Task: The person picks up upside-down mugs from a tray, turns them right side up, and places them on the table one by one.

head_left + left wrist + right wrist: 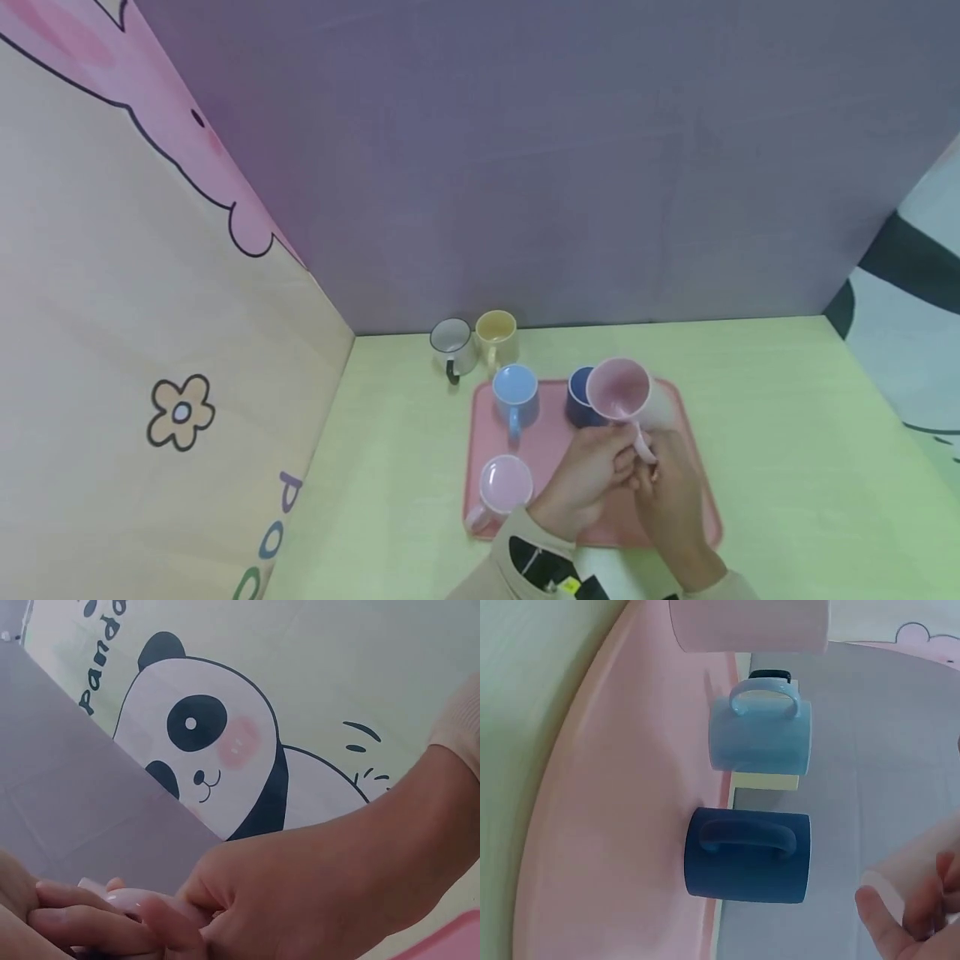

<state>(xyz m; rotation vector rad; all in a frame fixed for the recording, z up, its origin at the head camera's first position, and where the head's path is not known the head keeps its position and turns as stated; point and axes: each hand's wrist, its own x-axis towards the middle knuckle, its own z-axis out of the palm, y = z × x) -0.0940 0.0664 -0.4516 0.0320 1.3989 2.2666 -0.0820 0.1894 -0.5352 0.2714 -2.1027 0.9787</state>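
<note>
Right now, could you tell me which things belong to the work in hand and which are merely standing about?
In hand:
pink mug, held tilted above the tray by its handle
left hand and right hand, both on that handle
pink tray

Standing about:
light blue mug, dark blue mug, second pink mug, on the tray
grey mug, yellow mug, behind it

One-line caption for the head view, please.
Both hands, left hand and right hand, hold a tilted pink mug by its handle above a pink tray.
</note>
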